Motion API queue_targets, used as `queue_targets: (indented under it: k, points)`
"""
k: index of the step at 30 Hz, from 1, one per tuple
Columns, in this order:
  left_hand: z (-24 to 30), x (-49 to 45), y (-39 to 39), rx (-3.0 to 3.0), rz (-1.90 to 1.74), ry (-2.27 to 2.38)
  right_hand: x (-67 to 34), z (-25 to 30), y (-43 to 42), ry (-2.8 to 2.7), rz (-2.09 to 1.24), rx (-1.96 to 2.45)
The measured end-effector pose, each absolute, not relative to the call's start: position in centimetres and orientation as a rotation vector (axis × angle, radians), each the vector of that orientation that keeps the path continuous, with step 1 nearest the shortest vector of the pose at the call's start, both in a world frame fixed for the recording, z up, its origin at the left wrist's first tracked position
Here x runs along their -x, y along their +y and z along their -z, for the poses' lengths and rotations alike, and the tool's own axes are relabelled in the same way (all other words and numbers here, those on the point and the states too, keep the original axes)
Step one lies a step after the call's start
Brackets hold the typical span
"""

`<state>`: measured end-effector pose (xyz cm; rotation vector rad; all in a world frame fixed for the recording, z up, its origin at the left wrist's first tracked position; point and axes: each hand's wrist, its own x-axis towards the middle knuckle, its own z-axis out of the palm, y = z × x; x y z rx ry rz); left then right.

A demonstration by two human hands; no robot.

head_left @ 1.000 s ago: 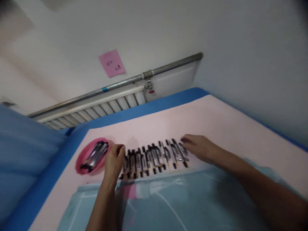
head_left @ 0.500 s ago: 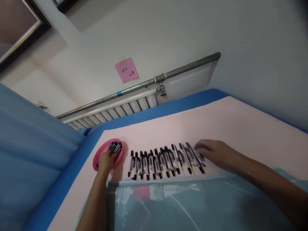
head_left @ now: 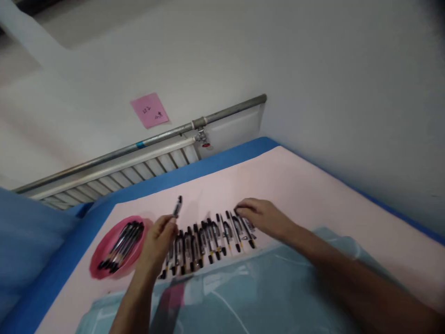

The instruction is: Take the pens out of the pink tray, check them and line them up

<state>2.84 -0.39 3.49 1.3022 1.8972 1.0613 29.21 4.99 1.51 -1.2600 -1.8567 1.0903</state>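
Observation:
My left hand (head_left: 160, 236) is closed around a black-and-clear pen (head_left: 177, 207), whose dark end points up and away. It is raised over the left end of a row of pens (head_left: 210, 239), hiding part of that row. Small loose clear and black pen parts lie among the row. My right hand (head_left: 255, 214) has its fingers pinched at the top end of the rightmost pen (head_left: 246, 228). Left of the row, a pink oval basket (head_left: 94, 260) holds a pile of pens (head_left: 123, 246).
A pale pink sheet (head_left: 278, 181) covers the blue-edged table (head_left: 222, 160). Light blue patterned cloth (head_left: 222, 297) lies along the near side. Behind are a radiator (head_left: 153, 167), a metal pipe (head_left: 167, 134) and a pink note (head_left: 150, 110) on the wall.
My left hand has come out of the pink basket with a pen and moved right over the row. My right hand has shifted onto the rightmost pen's top. The view has swung right.

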Motion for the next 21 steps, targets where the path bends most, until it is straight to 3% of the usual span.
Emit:
queue_targets:
  k: [5,10,21]
  points:
    - [-3.1,-14.4,0.2,-0.970,-0.846,1.220,-28.6,-2.5,4.1,-1.328,-1.491,0.966]
    - [-2.7,-17.8,1.1,-0.892,-0.825,1.155,-29.4,-1.7,4.9,-1.085,-1.485,0.935]
    - [-1.0,-15.9,0.6,-0.657,-0.739,1.014,-31.2,-0.9,7.3,-0.652,-1.582,0.811]
